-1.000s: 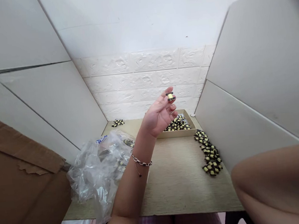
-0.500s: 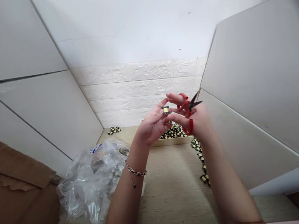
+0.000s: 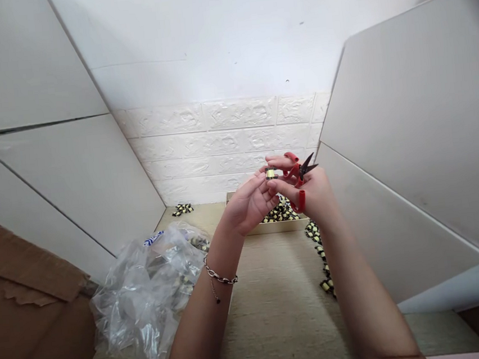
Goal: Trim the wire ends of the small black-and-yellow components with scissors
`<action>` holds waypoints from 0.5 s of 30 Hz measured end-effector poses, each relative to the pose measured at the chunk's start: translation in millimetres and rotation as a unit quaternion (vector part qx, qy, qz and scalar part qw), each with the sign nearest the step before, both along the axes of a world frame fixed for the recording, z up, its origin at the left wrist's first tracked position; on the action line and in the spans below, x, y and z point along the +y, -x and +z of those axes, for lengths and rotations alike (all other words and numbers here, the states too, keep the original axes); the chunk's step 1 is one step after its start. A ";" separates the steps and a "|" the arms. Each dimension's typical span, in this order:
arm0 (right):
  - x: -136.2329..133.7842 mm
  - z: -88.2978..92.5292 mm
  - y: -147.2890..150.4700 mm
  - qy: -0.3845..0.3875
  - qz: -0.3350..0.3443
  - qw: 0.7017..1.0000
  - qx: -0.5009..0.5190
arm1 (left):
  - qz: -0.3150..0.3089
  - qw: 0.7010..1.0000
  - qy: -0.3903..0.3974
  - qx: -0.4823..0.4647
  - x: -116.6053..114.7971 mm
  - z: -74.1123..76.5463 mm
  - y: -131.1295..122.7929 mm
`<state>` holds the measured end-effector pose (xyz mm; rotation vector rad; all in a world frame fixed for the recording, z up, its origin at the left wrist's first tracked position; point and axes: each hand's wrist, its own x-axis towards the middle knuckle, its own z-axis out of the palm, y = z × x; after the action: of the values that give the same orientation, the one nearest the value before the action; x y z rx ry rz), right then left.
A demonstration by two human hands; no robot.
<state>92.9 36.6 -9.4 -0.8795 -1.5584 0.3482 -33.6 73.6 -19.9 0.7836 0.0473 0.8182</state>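
A small black and yellow coil part is held up between my two hands, above a shallow box of similar parts. My left hand has its fingertips at the part's left side. My right hand touches the part with its thumb and fingertips, and red-handled scissors hang on its fingers. The dark scissor blades are spread and point right, away from the part. Some of my left fingertips are hidden behind the part and my right hand.
A crumpled clear plastic bag with parts inside lies left on the table. Loose parts lie at the back left, and more lie along the right. A cardboard box stands far left. Pale panels rise on both sides.
The coil part has moved slightly right, and my right thumb and fingertips have closed on it. My left hand has shifted right with it; the scissors have moved slightly left.
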 end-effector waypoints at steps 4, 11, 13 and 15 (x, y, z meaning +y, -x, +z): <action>0.1 -1.0 -1.3 0.001 0.004 1.000 0.019 | 0.004 0.999 0.033 0.015 1.3 -1.9 -2.0; 0.9 -1.7 -8.0 -0.005 0.014 0.999 -0.031 | 0.035 0.999 -0.001 0.025 -0.3 -3.1 -1.4; -0.7 -0.3 -8.9 -0.001 0.020 0.999 -0.040 | 0.048 0.998 -0.011 0.028 -1.7 -0.3 0.0; -2.5 1.3 -9.6 0.003 0.026 0.999 -0.046 | 0.065 0.997 -0.025 0.040 -2.8 2.7 1.5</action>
<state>102.5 34.0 -8.1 -0.8720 -1.6679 0.3547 -35.0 70.8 -17.2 0.8678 0.1508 0.9131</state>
